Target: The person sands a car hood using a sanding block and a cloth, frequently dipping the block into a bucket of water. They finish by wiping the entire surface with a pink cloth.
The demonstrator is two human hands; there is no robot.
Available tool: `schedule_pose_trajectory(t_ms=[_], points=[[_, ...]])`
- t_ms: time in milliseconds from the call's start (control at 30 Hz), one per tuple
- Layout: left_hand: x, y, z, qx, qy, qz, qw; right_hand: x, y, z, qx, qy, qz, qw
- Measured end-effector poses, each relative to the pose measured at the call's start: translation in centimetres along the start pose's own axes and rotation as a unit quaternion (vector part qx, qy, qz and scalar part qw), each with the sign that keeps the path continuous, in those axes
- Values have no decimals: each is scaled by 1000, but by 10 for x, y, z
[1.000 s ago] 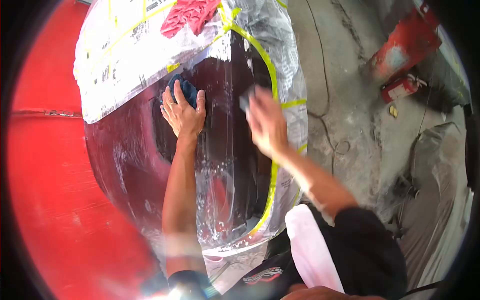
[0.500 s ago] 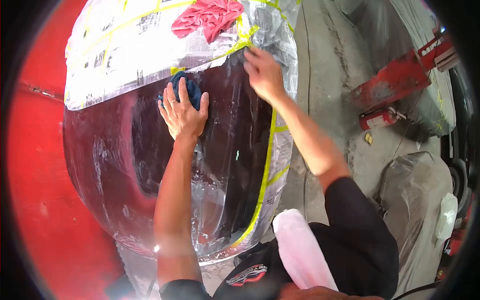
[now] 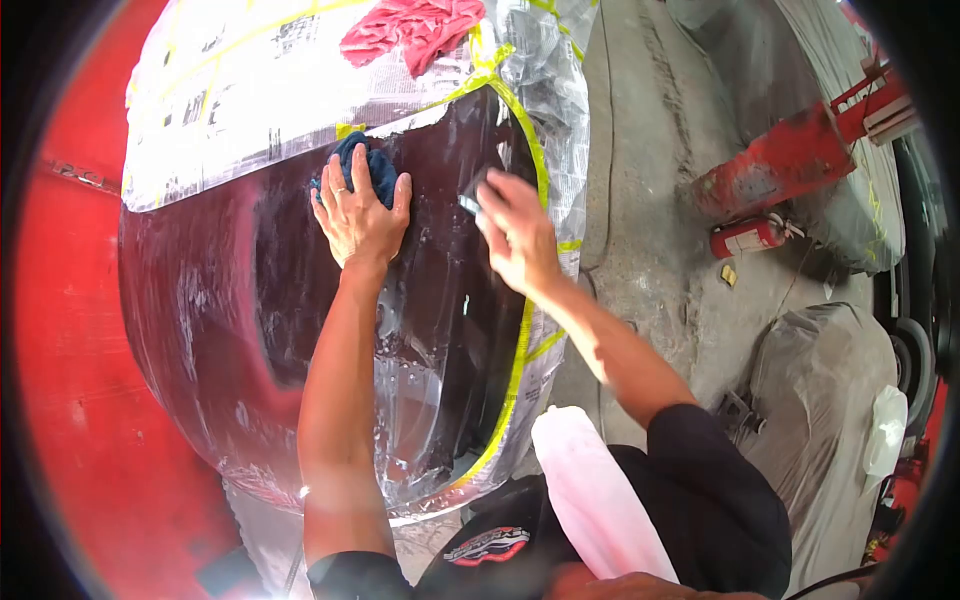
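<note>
The left hand (image 3: 358, 215) lies flat with its fingers spread, pressing a blue cloth (image 3: 375, 168) against the wet dark-maroon panel (image 3: 250, 300). It sits at the panel's far edge, just below the masking newspaper (image 3: 250, 90). The right hand (image 3: 515, 240) has its fingers closed on a small grey sanding pad (image 3: 470, 200), close to the yellow tape (image 3: 520, 350) along the right edge. Bare wet panel lies open to the left and near. A red rag (image 3: 415, 25) rests on the newspaper. A fire extinguisher (image 3: 745, 237) lies well apart on the concrete floor (image 3: 650, 150), right.
</note>
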State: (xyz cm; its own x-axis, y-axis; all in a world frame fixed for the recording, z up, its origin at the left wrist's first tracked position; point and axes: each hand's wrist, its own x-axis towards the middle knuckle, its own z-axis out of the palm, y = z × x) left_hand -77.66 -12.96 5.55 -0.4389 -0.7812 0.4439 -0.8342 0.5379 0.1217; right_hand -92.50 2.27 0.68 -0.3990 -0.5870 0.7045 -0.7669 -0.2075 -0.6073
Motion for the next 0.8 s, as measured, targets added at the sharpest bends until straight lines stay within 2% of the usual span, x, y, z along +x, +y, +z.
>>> schedule_pose_trajectory(t_ms=[67,100,167,200,233,300,333,367,433,500,567,633,700,733,767,800], points=[[-3,0,0,1,3,-2,1000,6,4,-4,-21,-21,-25,999],[1,1,1,0,8,3,1000,33,24,2,-34,-20,-43,998],[-2,0,1,1,-7,-11,1000,104,56,13,-92,-26,-11,995],[-3,-1,0,5,-10,-13,1000,109,57,15,-86,-7,-25,996],[-1,-1,0,-2,-6,-8,1000,105,55,17,-81,12,-33,996],[0,0,0,-9,-6,-6,1000,32,4,2,-82,-20,-20,996],[3,1,1,-10,-1,-4,1000,-13,-22,-3,-26,-16,7,1000],[-2,-1,1,-7,-3,-4,1000,-44,-44,-10,-28,-36,8,999],[2,0,2,4,6,4,1000,-42,-41,-19,6,-63,-38,997],[-2,-2,3,0,4,2,1000,34,21,-14,-50,-126,-45,990],[-6,-3,1,5,1,1,1000,106,70,12,-150,37,-27,988],[-2,-2,3,-2,12,2,1000,81,40,13,-138,-25,4,990],[-2,-3,6,-6,13,0,1000,-14,-23,17,2,55,2,998],[-2,-3,5,-3,13,0,1000,-64,-57,19,214,-29,371,903],[-2,-3,4,0,12,4,1000,-73,-74,-4,-10,-32,14,999],[-2,-3,3,-1,13,4,1000,-61,-68,-9,-12,-58,-17,998]])
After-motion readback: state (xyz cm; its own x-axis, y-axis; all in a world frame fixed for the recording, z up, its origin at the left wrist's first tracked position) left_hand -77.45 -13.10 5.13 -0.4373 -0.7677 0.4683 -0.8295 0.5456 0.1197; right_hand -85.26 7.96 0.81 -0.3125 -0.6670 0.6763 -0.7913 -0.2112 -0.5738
